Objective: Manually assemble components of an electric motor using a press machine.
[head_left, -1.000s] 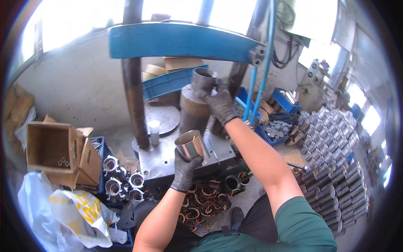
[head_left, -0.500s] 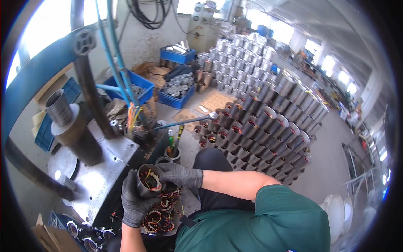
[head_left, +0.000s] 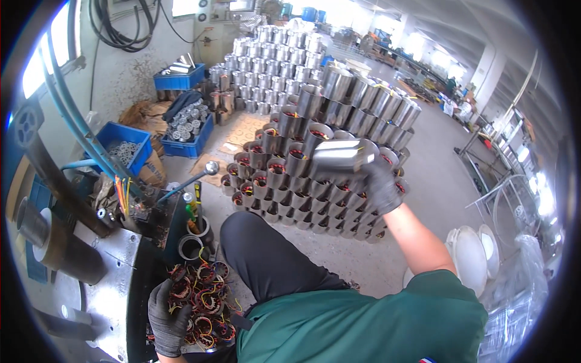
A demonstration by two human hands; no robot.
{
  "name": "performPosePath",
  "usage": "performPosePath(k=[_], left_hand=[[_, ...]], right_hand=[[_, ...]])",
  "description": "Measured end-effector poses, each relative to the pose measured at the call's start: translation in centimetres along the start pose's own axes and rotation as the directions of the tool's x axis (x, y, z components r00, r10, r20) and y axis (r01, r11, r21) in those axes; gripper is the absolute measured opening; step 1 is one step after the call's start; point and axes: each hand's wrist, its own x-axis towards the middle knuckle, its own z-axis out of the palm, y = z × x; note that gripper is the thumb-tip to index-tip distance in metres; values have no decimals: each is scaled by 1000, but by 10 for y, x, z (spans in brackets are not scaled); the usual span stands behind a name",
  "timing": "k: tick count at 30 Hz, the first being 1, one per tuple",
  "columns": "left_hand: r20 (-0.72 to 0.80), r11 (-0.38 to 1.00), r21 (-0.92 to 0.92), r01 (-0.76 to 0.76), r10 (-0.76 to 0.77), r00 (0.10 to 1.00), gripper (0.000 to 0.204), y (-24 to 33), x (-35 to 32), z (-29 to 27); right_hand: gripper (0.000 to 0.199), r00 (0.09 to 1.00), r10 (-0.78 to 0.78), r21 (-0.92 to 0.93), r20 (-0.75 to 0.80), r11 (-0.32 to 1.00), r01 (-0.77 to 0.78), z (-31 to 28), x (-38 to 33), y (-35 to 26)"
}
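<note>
In a dark grey glove, my right hand (head_left: 384,186) grips a steel motor housing (head_left: 336,158), blurred by motion and tilted on its side. It is held out over the stack of similar upright steel housings (head_left: 298,158), many with red and yellow wires inside. Whether it touches the stack I cannot tell. My left hand (head_left: 168,319), also gloved, holds nothing, its thumb and fingers apart. It lies at the left edge of a cluster of wound stators (head_left: 209,302) with copper coils and coloured wires.
A metal press table (head_left: 115,266) with a thick cylinder (head_left: 69,254) stands at the left. Beyond my knee are a cup of tools (head_left: 200,227) and a ball-ended lever (head_left: 192,179). Blue bins (head_left: 187,145) and shiny housings (head_left: 272,66) stand farther back.
Both hands were at the housing beside the press table. My left hand has let go and dropped to the stators; my right has carried the housing rightward over the stack. The view has turned right.
</note>
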Motion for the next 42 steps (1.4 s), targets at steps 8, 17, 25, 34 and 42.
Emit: performPosePath(k=[8,17,25,34,42], left_hand=[[114,990,137,-35,19,993,70,9,-4,6],[128,992,126,-14,-2,992,68,0,-6,7],[102,992,125,-1,-12,995,68,2,-6,9],[-56,972,235,19,-6,998,54,-19,-9,-32],[-438,963,98,250,-184,880,48,-67,-23,-71]], right_hand=[[15,670,-95,-172,-737,984,-50,-225,54,32],[16,632,341,-16,-696,873,-488,-292,80,79],[29,716,368,78,-594,912,-403,-305,95,120],[35,868,421,181,-263,905,-385,-111,-1,178],[30,365,18,-145,931,935,323,236,-98,52]])
